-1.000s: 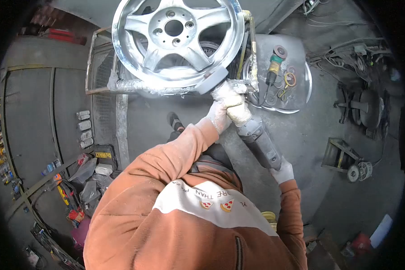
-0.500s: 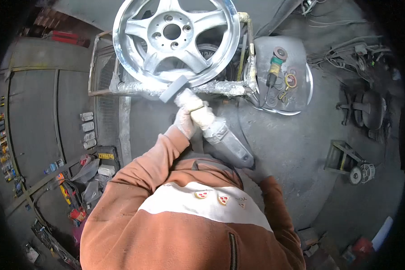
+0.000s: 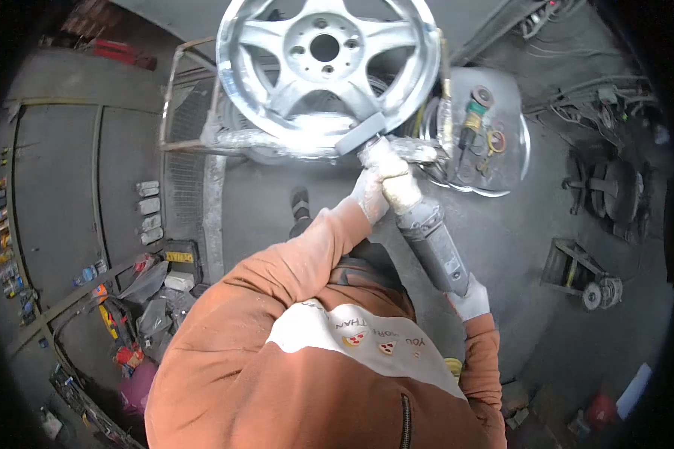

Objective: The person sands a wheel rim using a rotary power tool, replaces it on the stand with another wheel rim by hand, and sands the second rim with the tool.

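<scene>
My gloved left hand [image 3: 371, 194] is wrapped around the padded neck of a long grey handheld grinder [image 3: 433, 241]. My right hand [image 3: 472, 299], in a white glove, is closed on the grinder's rear end. The tool slants up and left to a grey abrasive wheel [image 3: 359, 133] at its tip. That wheel is at the lower right edge of a silvery five-spoke car wheel rim [image 3: 367, 52]; I cannot tell whether they touch. The rim leans on a metal frame [image 3: 258, 144] with a wrapped front bar.
Right of the frame, a stool-like seat [image 3: 509, 97] carries a small disc tool [image 3: 475, 116] and yellow scissors [image 3: 494, 142]. Cables [image 3: 584, 112] hang at upper right. A small motor stand [image 3: 580, 277] is on the floor at right. Tool cases and bags [image 3: 157, 318] lie at left.
The grinder has shifted right along the rim's lower edge, and my left hand went with it. My view has moved, and my right hand, blurred before, now shows on the tool's rear.
</scene>
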A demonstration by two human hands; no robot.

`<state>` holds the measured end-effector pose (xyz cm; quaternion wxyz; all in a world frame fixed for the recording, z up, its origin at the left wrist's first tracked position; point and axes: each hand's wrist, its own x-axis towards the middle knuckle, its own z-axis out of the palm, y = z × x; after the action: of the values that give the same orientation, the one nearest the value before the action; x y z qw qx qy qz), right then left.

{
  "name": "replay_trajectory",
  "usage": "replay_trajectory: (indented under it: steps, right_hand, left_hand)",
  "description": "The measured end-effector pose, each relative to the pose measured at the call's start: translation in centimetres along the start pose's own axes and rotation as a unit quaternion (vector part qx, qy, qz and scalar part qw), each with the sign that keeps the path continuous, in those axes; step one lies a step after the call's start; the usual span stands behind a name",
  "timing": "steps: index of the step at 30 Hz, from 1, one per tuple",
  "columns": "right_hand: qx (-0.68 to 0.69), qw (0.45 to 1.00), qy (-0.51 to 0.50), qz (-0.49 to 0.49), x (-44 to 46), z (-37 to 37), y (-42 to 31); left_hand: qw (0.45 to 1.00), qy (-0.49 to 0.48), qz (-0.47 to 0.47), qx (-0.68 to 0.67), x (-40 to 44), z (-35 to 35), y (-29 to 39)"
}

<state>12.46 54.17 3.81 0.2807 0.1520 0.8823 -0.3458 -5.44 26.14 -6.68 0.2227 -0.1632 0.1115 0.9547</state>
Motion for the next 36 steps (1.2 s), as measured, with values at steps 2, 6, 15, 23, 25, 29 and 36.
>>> replay_trajectory:
  steps: [2,6,15,23,25,29,36]
  right_hand:
    - [0.008,0.999,-0.016,-0.034,-0.2,2.8,-1.6]
    - [-0.040,0.996,-0.067,-0.051,0.7,9.2,-4.8]
    - [-0.032,0.997,-0.042,-0.057,0.6,12.0,-7.5]
    - [-0.033,0.999,0.020,-0.020,-3.2,10.2,-1.8]
    - [-0.017,1.000,0.006,-0.003,-3.7,10.5,-2.6]
    - [-0.031,0.999,-0.009,-0.020,-1.6,13.6,-4.0]
    - [-0.021,0.996,-0.086,-0.025,1.7,18.4,-7.0]
  left_hand:
    - [0.998,0.052,-0.009,0.014,-2.1,-2.3,2.0]
    - [0.993,0.096,0.026,0.057,-6.8,-2.8,8.7]
    - [0.986,0.101,0.038,0.125,-7.4,-2.6,11.8]
    - [0.988,0.085,-0.067,0.107,-5.2,0.4,5.0]
    - [0.985,0.084,-0.042,0.142,-5.6,-0.2,5.1]
    - [0.992,0.045,-0.039,0.107,-7.9,-2.0,9.6]
    - [0.982,0.085,0.038,0.167,-9.2,-2.9,15.9]
